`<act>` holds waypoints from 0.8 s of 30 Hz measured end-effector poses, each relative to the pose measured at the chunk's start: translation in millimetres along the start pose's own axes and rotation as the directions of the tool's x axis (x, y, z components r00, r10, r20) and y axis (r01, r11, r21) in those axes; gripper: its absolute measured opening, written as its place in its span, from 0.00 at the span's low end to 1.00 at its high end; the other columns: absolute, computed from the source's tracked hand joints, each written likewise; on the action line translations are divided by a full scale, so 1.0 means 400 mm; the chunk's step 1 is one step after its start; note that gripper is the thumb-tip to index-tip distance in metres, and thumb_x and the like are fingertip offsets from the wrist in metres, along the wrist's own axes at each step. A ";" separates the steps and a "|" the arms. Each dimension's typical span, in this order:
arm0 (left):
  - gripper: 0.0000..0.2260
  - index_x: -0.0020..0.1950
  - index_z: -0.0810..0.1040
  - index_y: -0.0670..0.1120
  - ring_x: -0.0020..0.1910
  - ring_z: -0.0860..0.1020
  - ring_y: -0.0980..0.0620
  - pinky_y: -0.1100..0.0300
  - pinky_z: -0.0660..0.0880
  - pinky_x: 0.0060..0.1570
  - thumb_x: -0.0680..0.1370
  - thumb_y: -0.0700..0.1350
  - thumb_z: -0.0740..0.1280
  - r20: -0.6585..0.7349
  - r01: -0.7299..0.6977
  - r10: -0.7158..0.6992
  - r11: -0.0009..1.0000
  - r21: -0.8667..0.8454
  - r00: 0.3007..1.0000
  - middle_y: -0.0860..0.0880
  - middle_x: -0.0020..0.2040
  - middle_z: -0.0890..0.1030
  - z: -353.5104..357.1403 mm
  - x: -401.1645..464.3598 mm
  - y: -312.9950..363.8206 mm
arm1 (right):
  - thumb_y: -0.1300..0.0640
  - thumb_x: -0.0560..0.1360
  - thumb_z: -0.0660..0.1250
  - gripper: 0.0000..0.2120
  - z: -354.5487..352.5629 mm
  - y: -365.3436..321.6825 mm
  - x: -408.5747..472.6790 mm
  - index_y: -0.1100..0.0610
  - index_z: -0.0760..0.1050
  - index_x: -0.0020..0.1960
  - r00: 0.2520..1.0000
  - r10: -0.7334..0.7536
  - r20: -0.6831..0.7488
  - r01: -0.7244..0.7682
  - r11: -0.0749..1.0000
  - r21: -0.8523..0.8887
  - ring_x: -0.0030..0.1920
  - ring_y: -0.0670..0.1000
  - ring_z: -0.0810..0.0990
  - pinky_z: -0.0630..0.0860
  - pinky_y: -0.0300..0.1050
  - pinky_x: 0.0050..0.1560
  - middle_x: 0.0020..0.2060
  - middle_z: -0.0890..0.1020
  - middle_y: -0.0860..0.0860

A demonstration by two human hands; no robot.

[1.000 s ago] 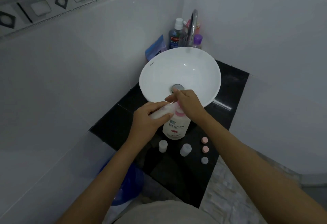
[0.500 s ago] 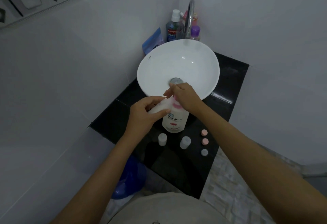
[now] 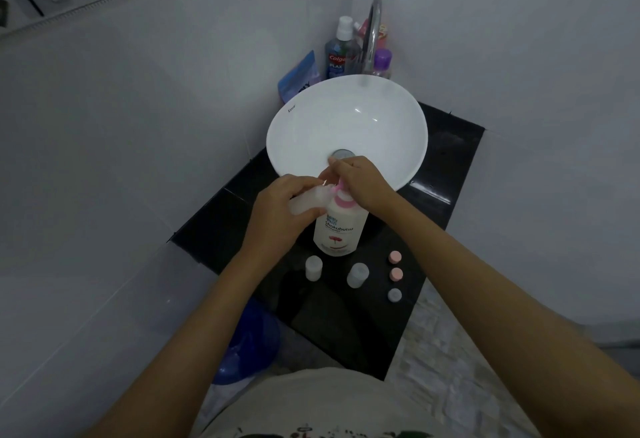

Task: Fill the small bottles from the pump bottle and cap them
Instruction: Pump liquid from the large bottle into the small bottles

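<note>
In the head view, the left hand (image 3: 277, 216) is curled closed around a small translucent plastic bottle (image 3: 306, 202), tilting it so its mouth meets the pink spout of the white pump bottle (image 3: 341, 226), while the right hand (image 3: 360, 181) rests palm-down, fingers bent, on top of the pump head. The pump bottle, a smooth rounded cylinder with a pink collar, stands on the glossy black counter (image 3: 446, 167) just in front of the round white ceramic basin (image 3: 346, 129). Nearer than the pump bottle stand two more small frosted bottles (image 3: 313, 267) (image 3: 357, 275), uncapped, and to their right lie three small round caps (image 3: 394, 275), two pink and one grey, in a row.
</note>
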State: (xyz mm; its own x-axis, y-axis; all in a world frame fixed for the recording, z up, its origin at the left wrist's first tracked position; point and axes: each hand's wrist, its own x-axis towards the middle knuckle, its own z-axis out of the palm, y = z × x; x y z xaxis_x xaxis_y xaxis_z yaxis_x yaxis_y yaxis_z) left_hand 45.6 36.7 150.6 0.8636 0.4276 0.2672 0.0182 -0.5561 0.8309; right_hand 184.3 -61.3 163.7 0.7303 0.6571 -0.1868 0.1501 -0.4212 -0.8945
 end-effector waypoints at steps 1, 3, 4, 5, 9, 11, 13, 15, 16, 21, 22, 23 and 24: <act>0.15 0.58 0.80 0.45 0.50 0.78 0.56 0.64 0.75 0.50 0.72 0.44 0.74 0.002 -0.028 0.028 0.999 0.020 1.000 0.49 0.52 0.81 -0.001 0.004 -0.001 | 0.54 0.81 0.55 0.20 0.000 0.000 -0.001 0.61 0.83 0.46 1.000 0.003 -0.001 -0.003 1.000 0.007 0.46 0.52 0.80 0.73 0.47 0.57 0.45 0.84 0.59; 0.15 0.58 0.80 0.44 0.50 0.79 0.55 0.60 0.77 0.51 0.72 0.44 0.74 0.008 -0.088 0.088 0.993 0.082 0.996 0.49 0.51 0.82 -0.002 0.012 -0.006 | 0.54 0.81 0.55 0.19 -0.001 -0.001 -0.003 0.61 0.83 0.46 1.000 0.009 -0.007 -0.009 1.000 0.013 0.46 0.51 0.79 0.73 0.47 0.56 0.44 0.83 0.58; 0.15 0.58 0.80 0.44 0.51 0.79 0.55 0.57 0.77 0.52 0.72 0.44 0.74 0.012 -0.117 0.117 0.985 0.124 0.993 0.48 0.52 0.82 -0.003 0.017 -0.009 | 0.55 0.81 0.55 0.19 -0.002 -0.002 -0.004 0.61 0.82 0.46 1.000 0.010 -0.011 -0.010 1.000 0.017 0.46 0.51 0.79 0.73 0.46 0.56 0.43 0.83 0.58; 0.16 0.58 0.80 0.43 0.51 0.79 0.54 0.56 0.78 0.53 0.72 0.44 0.74 0.014 -0.138 0.138 0.977 0.160 0.990 0.48 0.52 0.82 -0.004 0.020 -0.011 | 0.55 0.81 0.55 0.18 -0.003 -0.004 -0.005 0.61 0.82 0.46 1.000 0.009 -0.013 -0.008 1.000 0.023 0.46 0.51 0.79 0.73 0.46 0.56 0.43 0.83 0.58; 0.16 0.58 0.79 0.42 0.53 0.78 0.52 0.56 0.77 0.55 0.72 0.44 0.74 0.012 -0.171 0.172 0.961 0.218 0.985 0.46 0.54 0.81 -0.015 0.025 -0.005 | 0.56 0.81 0.55 0.18 -0.006 -0.012 -0.011 0.62 0.82 0.48 1.000 0.004 -0.002 -0.004 1.000 0.004 0.45 0.51 0.79 0.73 0.44 0.52 0.43 0.82 0.56; 0.16 0.58 0.79 0.42 0.54 0.78 0.51 0.55 0.76 0.56 0.72 0.43 0.74 0.017 -0.183 0.185 0.948 0.260 0.983 0.45 0.54 0.81 -0.017 0.024 -0.003 | 0.56 0.81 0.55 0.18 -0.006 -0.013 -0.012 0.62 0.82 0.48 1.000 0.000 0.003 0.000 1.000 -0.010 0.45 0.51 0.79 0.73 0.44 0.53 0.43 0.82 0.56; 0.17 0.59 0.79 0.42 0.54 0.78 0.50 0.55 0.76 0.57 0.72 0.42 0.74 0.019 -0.186 0.188 0.941 0.283 0.982 0.45 0.55 0.81 -0.021 0.023 -0.004 | 0.56 0.81 0.54 0.18 -0.004 -0.013 -0.011 0.61 0.82 0.47 1.000 0.000 0.005 0.000 1.000 -0.011 0.47 0.52 0.79 0.73 0.46 0.55 0.44 0.83 0.57; 0.17 0.58 0.79 0.42 0.53 0.78 0.50 0.58 0.75 0.55 0.71 0.42 0.75 0.032 -0.206 0.206 0.932 0.299 0.978 0.45 0.54 0.81 -0.025 0.024 -0.004 | 0.56 0.81 0.54 0.18 -0.003 -0.012 -0.010 0.61 0.82 0.46 1.000 -0.001 0.007 0.001 1.000 -0.012 0.47 0.52 0.79 0.73 0.46 0.56 0.45 0.83 0.57; 0.16 0.58 0.78 0.42 0.53 0.78 0.50 0.59 0.74 0.54 0.71 0.42 0.75 0.043 -0.219 0.216 0.924 0.315 0.975 0.45 0.53 0.81 -0.027 0.025 -0.001 | 0.56 0.81 0.54 0.19 -0.004 -0.011 -0.008 0.60 0.82 0.46 1.000 -0.007 0.008 0.008 1.000 -0.015 0.47 0.52 0.79 0.73 0.46 0.56 0.44 0.83 0.56; 0.16 0.59 0.77 0.43 0.53 0.77 0.51 0.62 0.72 0.54 0.73 0.41 0.73 0.005 -0.191 0.199 0.933 0.306 0.980 0.46 0.55 0.80 -0.044 0.032 0.017 | 0.53 0.80 0.54 0.21 -0.004 0.001 -0.001 0.54 0.79 0.35 1.000 -0.017 0.003 0.017 0.999 -0.042 0.43 0.50 0.77 0.71 0.46 0.52 0.39 0.83 0.55; 0.15 0.59 0.76 0.44 0.53 0.76 0.53 0.67 0.71 0.54 0.73 0.42 0.72 -0.034 -0.138 0.150 0.962 0.234 0.988 0.47 0.55 0.79 -0.050 0.032 0.018 | 0.53 0.80 0.54 0.21 -0.002 0.005 0.002 0.53 0.80 0.36 1.000 -0.018 0.009 0.019 0.998 -0.053 0.43 0.50 0.78 0.71 0.46 0.52 0.38 0.84 0.56; 0.15 0.58 0.76 0.45 0.53 0.76 0.56 0.71 0.71 0.52 0.73 0.43 0.72 -0.068 -0.092 0.104 0.983 0.159 0.992 0.49 0.55 0.79 -0.055 0.031 0.019 | 0.52 0.80 0.54 0.21 -0.002 0.008 0.005 0.53 0.81 0.38 1.000 -0.016 0.014 0.017 0.998 -0.059 0.43 0.50 0.79 0.72 0.47 0.53 0.38 0.84 0.56; 0.15 0.58 0.76 0.45 0.52 0.76 0.57 0.73 0.71 0.52 0.73 0.44 0.72 -0.100 -0.061 0.070 0.993 0.099 0.993 0.51 0.54 0.79 -0.059 0.027 0.019 | 0.52 0.80 0.54 0.20 -0.002 0.009 0.006 0.54 0.82 0.40 1.000 -0.013 0.018 0.014 0.998 -0.063 0.43 0.50 0.79 0.72 0.47 0.54 0.38 0.85 0.56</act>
State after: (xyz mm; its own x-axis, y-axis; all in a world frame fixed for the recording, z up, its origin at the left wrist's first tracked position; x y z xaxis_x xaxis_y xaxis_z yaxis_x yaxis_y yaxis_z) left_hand 43.2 53.8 171.4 0.8082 0.4563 0.3724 0.0156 -0.6486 0.7610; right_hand 187.1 -61.8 160.2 0.7164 0.6733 -0.1828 0.2017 -0.4507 -0.8696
